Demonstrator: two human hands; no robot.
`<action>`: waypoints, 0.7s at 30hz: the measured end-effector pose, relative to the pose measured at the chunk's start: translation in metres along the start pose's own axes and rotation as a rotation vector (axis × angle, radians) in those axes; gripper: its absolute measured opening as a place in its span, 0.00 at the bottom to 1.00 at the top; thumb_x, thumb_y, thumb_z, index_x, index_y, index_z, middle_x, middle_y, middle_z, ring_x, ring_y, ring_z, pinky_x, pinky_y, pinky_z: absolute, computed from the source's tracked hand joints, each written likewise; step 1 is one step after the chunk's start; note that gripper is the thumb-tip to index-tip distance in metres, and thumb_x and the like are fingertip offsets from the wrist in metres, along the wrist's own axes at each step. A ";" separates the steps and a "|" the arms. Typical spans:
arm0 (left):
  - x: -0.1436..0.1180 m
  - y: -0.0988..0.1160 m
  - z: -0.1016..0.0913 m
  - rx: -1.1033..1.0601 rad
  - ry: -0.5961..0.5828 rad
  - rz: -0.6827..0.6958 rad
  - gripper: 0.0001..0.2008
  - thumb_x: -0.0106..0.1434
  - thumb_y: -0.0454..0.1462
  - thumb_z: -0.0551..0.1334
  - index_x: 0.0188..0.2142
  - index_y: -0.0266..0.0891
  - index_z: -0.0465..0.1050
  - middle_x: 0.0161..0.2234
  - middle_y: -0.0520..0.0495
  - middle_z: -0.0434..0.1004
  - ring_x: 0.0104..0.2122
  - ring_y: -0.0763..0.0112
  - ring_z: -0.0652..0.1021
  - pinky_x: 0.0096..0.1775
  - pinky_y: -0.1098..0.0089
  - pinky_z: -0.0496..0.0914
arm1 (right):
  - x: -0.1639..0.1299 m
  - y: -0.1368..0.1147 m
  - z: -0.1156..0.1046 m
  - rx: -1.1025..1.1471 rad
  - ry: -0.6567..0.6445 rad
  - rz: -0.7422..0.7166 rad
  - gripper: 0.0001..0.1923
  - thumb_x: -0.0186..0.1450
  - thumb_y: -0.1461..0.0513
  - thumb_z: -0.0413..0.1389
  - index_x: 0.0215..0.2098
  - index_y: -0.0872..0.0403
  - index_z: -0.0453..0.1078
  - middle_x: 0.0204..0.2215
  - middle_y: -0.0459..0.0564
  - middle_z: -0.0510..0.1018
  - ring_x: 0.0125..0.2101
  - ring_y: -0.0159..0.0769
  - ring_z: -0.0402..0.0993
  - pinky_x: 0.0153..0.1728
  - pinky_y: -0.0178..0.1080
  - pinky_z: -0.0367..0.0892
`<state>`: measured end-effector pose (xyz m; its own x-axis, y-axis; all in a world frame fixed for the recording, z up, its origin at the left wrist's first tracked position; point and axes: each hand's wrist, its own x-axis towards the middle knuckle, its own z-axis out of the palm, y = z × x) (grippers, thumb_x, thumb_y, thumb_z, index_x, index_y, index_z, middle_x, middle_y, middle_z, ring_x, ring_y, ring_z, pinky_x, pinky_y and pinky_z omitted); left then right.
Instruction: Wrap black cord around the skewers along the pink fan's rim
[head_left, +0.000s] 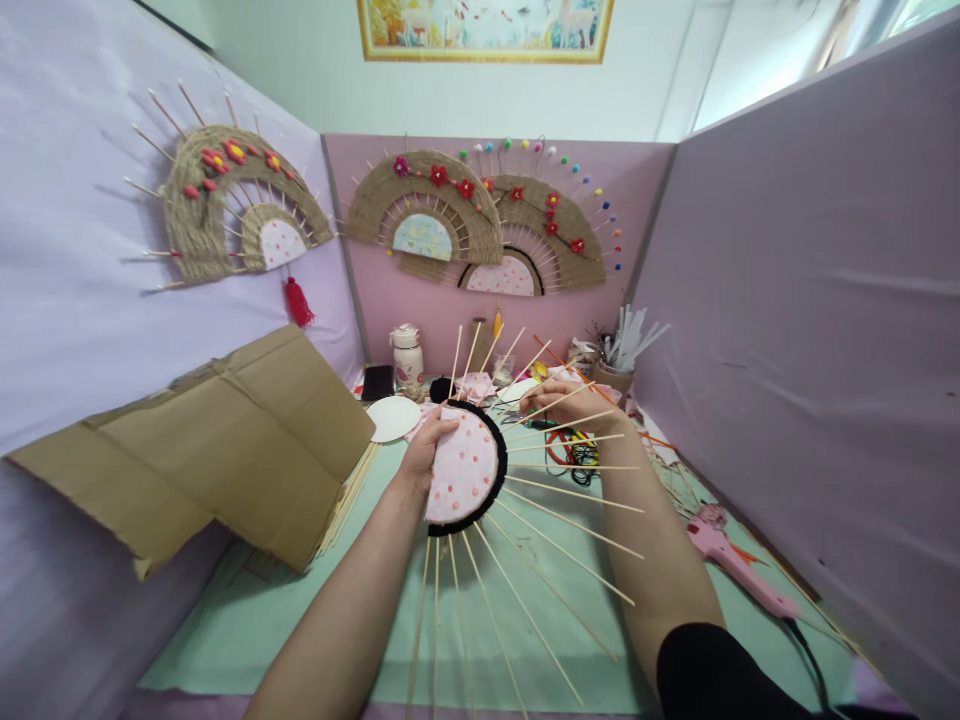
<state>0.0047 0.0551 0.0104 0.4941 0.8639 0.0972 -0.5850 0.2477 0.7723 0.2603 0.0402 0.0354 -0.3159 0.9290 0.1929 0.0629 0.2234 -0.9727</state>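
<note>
A half-round fan piece is gripped at its flat edge by my left hand, thumb on the front face. Pink dotted fabric covers its middle, a thick black band runs round the curve, and thin wooden sticks radiate from it. Behind the upper sticks is my right hand, fingers pinched together on a thin black cord that leads toward the band. Some of the right fingers are hidden by sticks.
A pink glue gun lies on the right. Folded cardboard leans at the left beside loose sticks. Tangled cords, a white bottle, a white disc and a pot of white strips stand farther back. Finished fans hang on the partitions.
</note>
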 end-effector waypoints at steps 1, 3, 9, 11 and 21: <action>0.000 0.001 0.000 0.001 -0.014 0.004 0.26 0.50 0.27 0.59 0.50 0.39 0.64 0.33 0.49 0.77 0.30 0.68 0.78 0.35 0.67 0.71 | -0.001 0.000 -0.004 0.079 0.015 -0.012 0.08 0.54 0.59 0.58 0.27 0.56 0.69 0.28 0.49 0.73 0.30 0.32 0.70 0.33 0.37 0.64; -0.001 0.002 0.000 0.007 -0.042 0.009 0.27 0.50 0.27 0.60 0.51 0.39 0.64 0.32 0.49 0.77 0.29 0.69 0.77 0.34 0.68 0.71 | -0.004 -0.001 -0.010 0.185 0.044 -0.019 0.09 0.55 0.59 0.57 0.24 0.56 0.66 0.23 0.46 0.71 0.26 0.31 0.68 0.31 0.36 0.64; -0.003 0.003 -0.002 0.009 -0.064 0.020 0.29 0.50 0.27 0.61 0.53 0.40 0.62 0.33 0.49 0.77 0.29 0.70 0.77 0.33 0.70 0.71 | -0.011 -0.006 -0.022 0.318 0.134 -0.059 0.10 0.59 0.60 0.56 0.24 0.54 0.59 0.13 0.37 0.54 0.13 0.22 0.48 0.17 0.29 0.52; -0.004 0.003 -0.002 0.000 -0.045 0.019 0.29 0.50 0.28 0.61 0.53 0.41 0.62 0.33 0.49 0.77 0.29 0.70 0.77 0.33 0.69 0.71 | -0.012 -0.005 -0.025 0.341 0.116 -0.044 0.09 0.59 0.60 0.55 0.26 0.54 0.59 0.13 0.35 0.49 0.13 0.21 0.44 0.15 0.27 0.47; -0.004 0.004 -0.001 -0.025 0.014 0.021 0.26 0.50 0.27 0.60 0.50 0.40 0.64 0.31 0.50 0.77 0.28 0.70 0.77 0.35 0.68 0.71 | -0.018 -0.004 -0.028 0.287 0.123 0.019 0.12 0.59 0.55 0.56 0.28 0.55 0.62 0.13 0.35 0.45 0.14 0.21 0.39 0.14 0.27 0.41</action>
<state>-0.0006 0.0527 0.0129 0.4724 0.8752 0.1045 -0.6112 0.2398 0.7543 0.2925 0.0307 0.0394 -0.1991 0.9648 0.1718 -0.2081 0.1297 -0.9695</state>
